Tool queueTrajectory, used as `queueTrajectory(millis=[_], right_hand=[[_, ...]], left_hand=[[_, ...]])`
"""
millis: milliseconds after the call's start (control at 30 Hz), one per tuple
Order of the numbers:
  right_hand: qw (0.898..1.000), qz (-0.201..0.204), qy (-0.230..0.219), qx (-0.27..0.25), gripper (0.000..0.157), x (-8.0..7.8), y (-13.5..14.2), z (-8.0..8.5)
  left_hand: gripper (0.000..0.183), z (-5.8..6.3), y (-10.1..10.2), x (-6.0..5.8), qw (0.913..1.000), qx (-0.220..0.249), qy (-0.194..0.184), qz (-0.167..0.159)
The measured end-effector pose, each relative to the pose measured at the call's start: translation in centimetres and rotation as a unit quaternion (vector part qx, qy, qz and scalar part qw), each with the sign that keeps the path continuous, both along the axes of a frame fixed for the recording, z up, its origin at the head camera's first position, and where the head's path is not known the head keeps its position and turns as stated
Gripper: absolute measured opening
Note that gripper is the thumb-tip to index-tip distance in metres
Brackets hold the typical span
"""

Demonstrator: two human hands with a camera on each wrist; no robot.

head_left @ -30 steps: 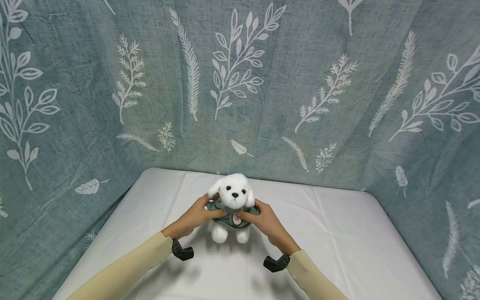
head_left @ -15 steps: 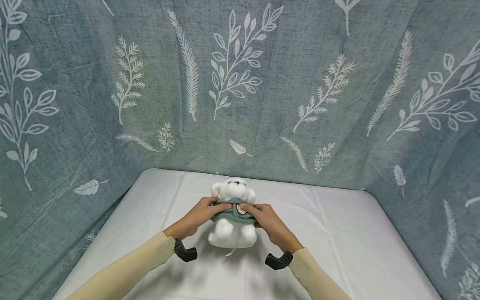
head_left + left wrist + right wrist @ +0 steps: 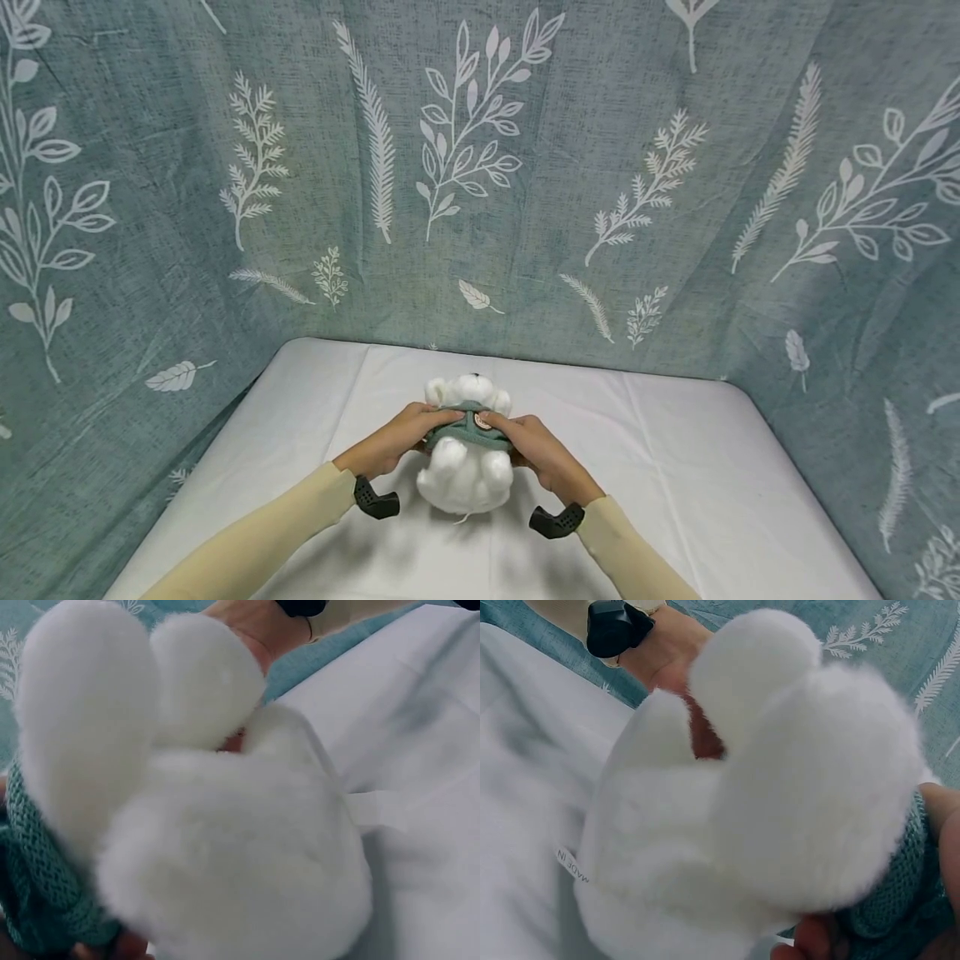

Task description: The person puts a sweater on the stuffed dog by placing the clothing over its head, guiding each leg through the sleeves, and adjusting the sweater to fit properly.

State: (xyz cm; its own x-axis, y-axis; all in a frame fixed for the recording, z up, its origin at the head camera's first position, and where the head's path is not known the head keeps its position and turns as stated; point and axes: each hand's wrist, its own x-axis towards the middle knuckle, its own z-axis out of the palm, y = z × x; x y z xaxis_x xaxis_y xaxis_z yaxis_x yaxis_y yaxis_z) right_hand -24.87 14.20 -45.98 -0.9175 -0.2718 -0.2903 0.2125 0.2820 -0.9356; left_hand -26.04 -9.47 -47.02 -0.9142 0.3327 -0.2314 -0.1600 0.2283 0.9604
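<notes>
A white plush dog (image 3: 465,487) in a green knitted sweater (image 3: 467,431) is tipped back, with its muzzle up and its rump and legs facing me. My left hand (image 3: 392,438) grips one side of the sweater, thumb across the chest. On the other side, my right hand (image 3: 543,452) holds it likewise, its thumb beside a round badge (image 3: 482,422). Behind the toy, most of the other fingers are hidden. The right wrist view has the white fur (image 3: 802,795) close up and a sewn-in label (image 3: 572,864) at the rump. Whether the toy touches the table cannot be told.
A white-covered table (image 3: 600,433) spreads beneath both hands. Blue-green curtains (image 3: 525,300) with white leaf prints stand behind it and at both sides. Black wrist devices (image 3: 377,498) sit by the cuffs of the cream sleeves (image 3: 262,537).
The dog has gone from upright, facing me, to tipped backward, its head turning away and its rump swinging up toward me. Both hands have kept their hold and rotated with it.
</notes>
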Motion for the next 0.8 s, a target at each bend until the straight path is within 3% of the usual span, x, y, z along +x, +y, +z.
queueTrajectory(millis=[300,800], right_hand=[[1.000,0.002,-0.007,0.005,0.062,-0.5,0.2,-0.7],[1.000,-0.019,-0.022,0.010,0.068,-1.0,-0.1,-1.7]], left_hand=[[0.054,-0.9,0.1,-0.6,0.9997,0.017,-0.019,-0.005],[0.072,-2.2,0.3,-1.0,0.9948,0.041,-0.086,0.036]])
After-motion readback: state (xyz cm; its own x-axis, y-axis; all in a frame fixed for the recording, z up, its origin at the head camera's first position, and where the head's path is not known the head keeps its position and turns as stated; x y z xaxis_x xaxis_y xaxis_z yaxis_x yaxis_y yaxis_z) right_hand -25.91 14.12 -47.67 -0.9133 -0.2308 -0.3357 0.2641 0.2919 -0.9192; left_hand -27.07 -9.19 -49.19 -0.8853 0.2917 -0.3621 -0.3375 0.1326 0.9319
